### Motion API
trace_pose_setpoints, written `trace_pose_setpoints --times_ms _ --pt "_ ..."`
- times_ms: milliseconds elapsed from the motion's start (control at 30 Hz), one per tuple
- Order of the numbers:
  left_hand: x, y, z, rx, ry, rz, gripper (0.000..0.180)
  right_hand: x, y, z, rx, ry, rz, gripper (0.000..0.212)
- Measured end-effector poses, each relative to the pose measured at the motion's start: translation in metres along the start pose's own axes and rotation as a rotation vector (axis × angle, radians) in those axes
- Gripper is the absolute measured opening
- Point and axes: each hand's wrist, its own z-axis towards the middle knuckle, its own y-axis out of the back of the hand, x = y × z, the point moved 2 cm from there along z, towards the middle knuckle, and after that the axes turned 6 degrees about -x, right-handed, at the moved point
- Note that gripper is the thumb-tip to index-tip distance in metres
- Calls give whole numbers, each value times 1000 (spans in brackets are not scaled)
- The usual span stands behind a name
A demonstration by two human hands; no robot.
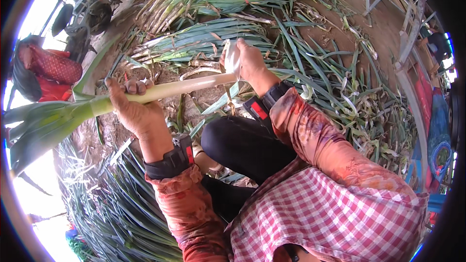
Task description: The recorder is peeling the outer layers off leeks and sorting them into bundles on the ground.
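Note:
I hold a long leek level in front of me. Its green leaves fan out to the left and its white stalk points right. My left hand grips the stalk near the pale green part. My right hand is closed on the white end, pinching a thin outer skin that curls off the stalk. Both wrists wear black bands. My knee in dark trousers is bent below the leek.
Bundles of leeks lie on the dirt ahead, more at lower left. Stripped leaves litter the ground at right. A person in red sits at far left. Metal frames stand at upper right.

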Motion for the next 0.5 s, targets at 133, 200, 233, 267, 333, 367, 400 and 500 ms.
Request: trace_pose_setpoints --times_ms 133,200,233,267,333,367,400,500 --pt "-1 -2 -4 107 -30 24 23 9 11 7 -53 -76 194 34" --pt "-2 -1 -3 131 -8 42 23 10 14 -3 -90 -120 165 34" --pt "-3 -1 -3 136 -6 42 23 10 17 -2 -45 -147 194 32" --pt "-3 -1 -2 155 -2 54 23 11 19 -1 1 -173 222 30" --pt "-3 -3 -4 181 5 65 23 8 26 2 -83 -144 235 29" --pt "-3 -4 -5 206 -6 65 24 7 29 4 -99 -125 217 29" --pt "-2 -7 -6 231 -17 65 25 7 32 6 -114 -105 198 29" --pt "-15 0 2 87 -92 39 26 -5 21 -14 17 -122 -22 41"
